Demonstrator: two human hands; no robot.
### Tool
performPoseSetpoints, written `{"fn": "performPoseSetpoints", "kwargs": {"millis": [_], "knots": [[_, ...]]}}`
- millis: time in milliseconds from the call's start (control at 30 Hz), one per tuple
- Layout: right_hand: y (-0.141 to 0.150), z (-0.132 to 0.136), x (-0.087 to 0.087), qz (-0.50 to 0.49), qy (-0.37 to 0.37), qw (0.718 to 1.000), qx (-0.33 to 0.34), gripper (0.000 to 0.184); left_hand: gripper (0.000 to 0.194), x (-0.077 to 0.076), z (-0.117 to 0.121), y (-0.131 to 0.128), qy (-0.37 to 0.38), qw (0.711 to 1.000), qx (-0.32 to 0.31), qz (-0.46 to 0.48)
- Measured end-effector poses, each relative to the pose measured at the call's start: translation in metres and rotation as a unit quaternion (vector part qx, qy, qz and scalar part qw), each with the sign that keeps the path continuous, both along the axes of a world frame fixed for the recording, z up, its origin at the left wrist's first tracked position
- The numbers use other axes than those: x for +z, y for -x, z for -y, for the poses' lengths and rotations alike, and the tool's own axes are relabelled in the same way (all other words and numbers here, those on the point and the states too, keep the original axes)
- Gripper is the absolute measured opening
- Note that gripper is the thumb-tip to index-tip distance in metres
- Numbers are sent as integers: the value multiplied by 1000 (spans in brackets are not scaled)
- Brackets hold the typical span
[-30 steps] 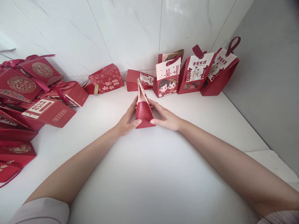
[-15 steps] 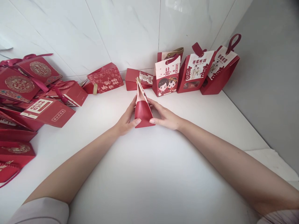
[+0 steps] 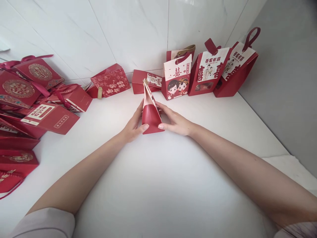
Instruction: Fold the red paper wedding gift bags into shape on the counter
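Note:
Upright on the white table stands a red gift box (image 3: 151, 119), its narrow side toward me and its top tapering to a gold-coloured tab. My left hand (image 3: 135, 125) holds it from the left, the thumb on the near lower edge. On the right side my right hand (image 3: 174, 119) grips it the same way, thumb at the near corner. The other fingers of both hands are partly hidden behind the box. Just beyond lies a red box (image 3: 141, 81) on its side, with a gift box with two cartoon figures (image 3: 177, 79) upright beside it.
Two red boxes with ribbon loops, one (image 3: 208, 71) next to another (image 3: 236, 72), lean by the wall at the right. A patterned red box (image 3: 111, 81) lies back left. Several red boxes (image 3: 51, 119) are piled at the left. A white cloth (image 3: 289, 168) lies at the right edge.
The view has shifted slightly. Both hands keep their hold on the box, which stays in nearly the same place.

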State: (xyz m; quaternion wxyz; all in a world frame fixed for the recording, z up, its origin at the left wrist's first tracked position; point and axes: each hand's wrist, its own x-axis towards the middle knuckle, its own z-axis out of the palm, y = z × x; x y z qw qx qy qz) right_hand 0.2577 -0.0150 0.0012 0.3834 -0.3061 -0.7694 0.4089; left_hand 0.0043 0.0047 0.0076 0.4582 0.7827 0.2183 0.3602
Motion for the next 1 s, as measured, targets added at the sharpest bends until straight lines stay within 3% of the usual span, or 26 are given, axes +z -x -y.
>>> {"fn": "performPoseSetpoints", "kwargs": {"millis": [567, 667, 833, 1000], "knots": [[0, 0, 0, -2, -1, 1000, -1, 106, 97, 2, 0, -2, -17, 1000, -5, -3], [0, -1, 0, 0, -9, 1000, 2, 105, 100, -3, -2, 4, -26, 999, 24, -16], [1, 1, 2, 5, -52, 998, 24, 107, 119, -4, -2, 13, -126, 984, 119, -30], [2, 3, -1, 66, -81, 995, -10, 102, 122, 3, 3, 11, -211, 965, 157, -15]]}}
